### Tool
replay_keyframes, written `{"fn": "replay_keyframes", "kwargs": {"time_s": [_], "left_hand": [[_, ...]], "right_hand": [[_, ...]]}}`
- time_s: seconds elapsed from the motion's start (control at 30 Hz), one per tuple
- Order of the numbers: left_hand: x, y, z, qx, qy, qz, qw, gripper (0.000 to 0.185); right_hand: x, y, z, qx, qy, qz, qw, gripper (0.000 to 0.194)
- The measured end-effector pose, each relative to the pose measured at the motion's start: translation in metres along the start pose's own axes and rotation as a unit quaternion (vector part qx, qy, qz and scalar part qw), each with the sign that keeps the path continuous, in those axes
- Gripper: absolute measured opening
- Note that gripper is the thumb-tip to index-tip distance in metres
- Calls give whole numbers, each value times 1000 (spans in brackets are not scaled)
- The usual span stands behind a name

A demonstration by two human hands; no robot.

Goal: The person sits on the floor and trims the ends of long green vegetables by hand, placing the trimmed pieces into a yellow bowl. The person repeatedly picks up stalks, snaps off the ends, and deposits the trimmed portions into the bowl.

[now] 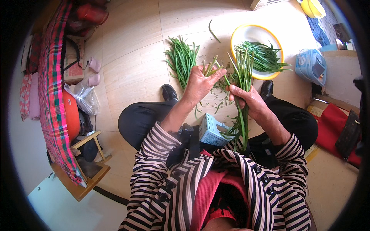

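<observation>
My right hand (250, 99) is closed around a bunch of garlic chives (244, 75), its pale stem ends pointing away from me and its green leaves hanging towards my lap. Several short, thick stalks (208, 70) stick out of my left hand (201, 82). The left thumb and forefinger meet near a single stalk (226, 78) that leads towards the right hand. On the floor beyond my left hand lies a loose pile of chives (182, 59). More chives (261, 56) rest in a white basin with a yellow-orange rim (232, 43), some leaves overhanging its right side.
Green scraps (218, 99) litter the floor between my feet. A light-blue plastic stool (215, 131) stands between my knees. To the right is a blue plastic basket (310, 68); a plaid cloth (53, 101) covers furniture on the left. One loose leaf (214, 31) lies farther off.
</observation>
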State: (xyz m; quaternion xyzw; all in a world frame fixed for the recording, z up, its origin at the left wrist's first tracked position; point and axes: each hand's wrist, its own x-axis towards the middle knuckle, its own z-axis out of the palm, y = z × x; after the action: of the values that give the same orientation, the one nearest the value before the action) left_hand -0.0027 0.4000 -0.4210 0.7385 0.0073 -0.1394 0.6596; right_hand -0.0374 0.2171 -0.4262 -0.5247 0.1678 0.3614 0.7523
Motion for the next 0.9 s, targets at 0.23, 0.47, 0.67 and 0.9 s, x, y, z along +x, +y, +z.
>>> {"fn": "replay_keyframes", "kwargs": {"time_s": [0.23,0.47,0.67,0.9], "left_hand": [[7,-8,-4,30,81,94,992,25],[14,-6,-25,-14,175,7,985,25],[12,-7,-24,76,66,-57,993,40],[5,-6,-3,-60,-33,-71,995,36]], "right_hand": [[-1,-3,-1,-4,-9,1,1000,23],[-1,-2,-3,12,-1,6,1000,23],[2,-2,-4,43,35,-16,998,21],[2,-2,-2,2,24,-10,1000,23]]}}
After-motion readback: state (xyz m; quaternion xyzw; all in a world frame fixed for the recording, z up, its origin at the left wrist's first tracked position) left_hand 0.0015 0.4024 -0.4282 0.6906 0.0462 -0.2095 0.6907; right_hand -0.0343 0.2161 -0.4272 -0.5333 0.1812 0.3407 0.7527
